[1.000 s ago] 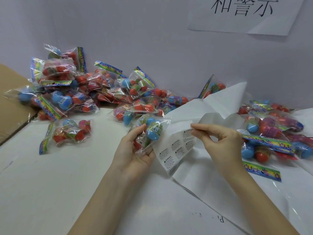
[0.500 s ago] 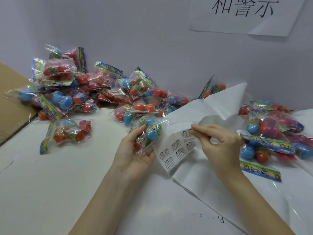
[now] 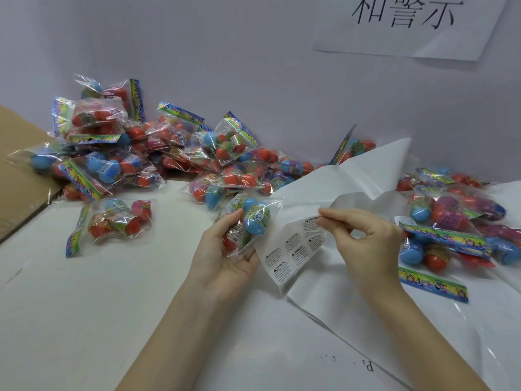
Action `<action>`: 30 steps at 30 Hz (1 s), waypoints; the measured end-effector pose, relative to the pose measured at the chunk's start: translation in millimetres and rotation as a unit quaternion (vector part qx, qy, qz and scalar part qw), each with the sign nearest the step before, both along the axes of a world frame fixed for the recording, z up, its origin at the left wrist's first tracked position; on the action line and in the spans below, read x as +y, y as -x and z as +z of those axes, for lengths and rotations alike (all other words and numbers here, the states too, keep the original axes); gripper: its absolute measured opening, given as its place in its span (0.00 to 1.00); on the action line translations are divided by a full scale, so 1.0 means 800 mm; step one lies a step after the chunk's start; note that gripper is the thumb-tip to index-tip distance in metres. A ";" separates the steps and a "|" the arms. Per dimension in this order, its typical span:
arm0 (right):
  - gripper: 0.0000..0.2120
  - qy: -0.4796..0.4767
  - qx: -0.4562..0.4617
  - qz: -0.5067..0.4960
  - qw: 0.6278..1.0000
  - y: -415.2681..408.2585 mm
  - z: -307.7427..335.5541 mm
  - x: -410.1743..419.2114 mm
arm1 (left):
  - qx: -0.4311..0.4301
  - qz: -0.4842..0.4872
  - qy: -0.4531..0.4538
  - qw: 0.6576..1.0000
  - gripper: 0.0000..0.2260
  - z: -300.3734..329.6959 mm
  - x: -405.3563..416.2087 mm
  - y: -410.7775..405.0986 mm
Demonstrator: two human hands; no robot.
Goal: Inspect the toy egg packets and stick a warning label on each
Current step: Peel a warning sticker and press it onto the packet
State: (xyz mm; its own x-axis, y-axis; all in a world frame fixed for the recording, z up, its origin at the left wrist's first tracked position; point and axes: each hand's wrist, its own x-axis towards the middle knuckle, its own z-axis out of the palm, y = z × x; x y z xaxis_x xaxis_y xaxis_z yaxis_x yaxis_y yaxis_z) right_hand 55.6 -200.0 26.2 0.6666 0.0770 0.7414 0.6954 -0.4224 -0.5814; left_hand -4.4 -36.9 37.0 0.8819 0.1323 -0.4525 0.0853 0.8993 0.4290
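My left hand (image 3: 225, 249) holds a clear toy egg packet (image 3: 251, 218) with blue and red eggs, at the middle of the table. Beside it lies a white sheet of warning labels (image 3: 287, 255), its lower end resting on the table. My right hand (image 3: 363, 238) pinches the top label (image 3: 311, 222) of that sheet between thumb and forefinger. A large heap of toy egg packets (image 3: 158, 153) is piled against the wall at the left. A second group of packets (image 3: 456, 218) lies at the right.
One loose packet (image 3: 112, 221) lies on the white table at the left. A big crumpled white backing sheet (image 3: 352, 176) spreads under the labels. Brown cardboard (image 3: 19, 176) borders the far left. A paper sign (image 3: 406, 21) hangs on the wall.
My right hand's fingers have curled a little tighter on the top label. The left hand and its packet have stayed in place.
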 end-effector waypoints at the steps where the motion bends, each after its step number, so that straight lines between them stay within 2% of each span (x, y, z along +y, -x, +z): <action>1: 0.08 -0.002 -0.005 -0.005 1.000 0.001 0.000 0.000 | -0.001 -0.003 -0.001 1.000 0.13 0.000 0.000 0.000; 5: 0.07 0.019 -0.032 -0.008 0.999 0.001 0.000 0.001 | -0.004 -0.004 0.002 1.000 0.14 -0.001 0.000 0.000; 10: 0.09 0.006 0.015 0.006 1.000 -0.001 0.000 0.000 | -0.003 0.005 0.007 1.000 0.15 0.002 0.000 0.002; 20: 0.08 0.039 -0.046 -0.013 0.998 0.002 0.000 0.000 | 0.004 0.005 0.010 1.000 0.16 0.004 0.000 0.004; 26: 0.07 0.021 0.052 0.027 0.998 0.001 0.002 0.001 | -0.003 0.016 0.001 1.000 0.10 0.006 -0.001 0.005; 28: 0.07 0.056 0.047 0.022 0.997 0.000 0.002 0.002 | -0.006 0.025 -0.001 1.000 0.08 0.007 -0.001 0.005; 30: 0.07 0.113 0.002 0.001 0.994 0.000 0.001 0.003 | 0.001 0.034 -0.004 0.999 0.10 0.006 -0.002 0.004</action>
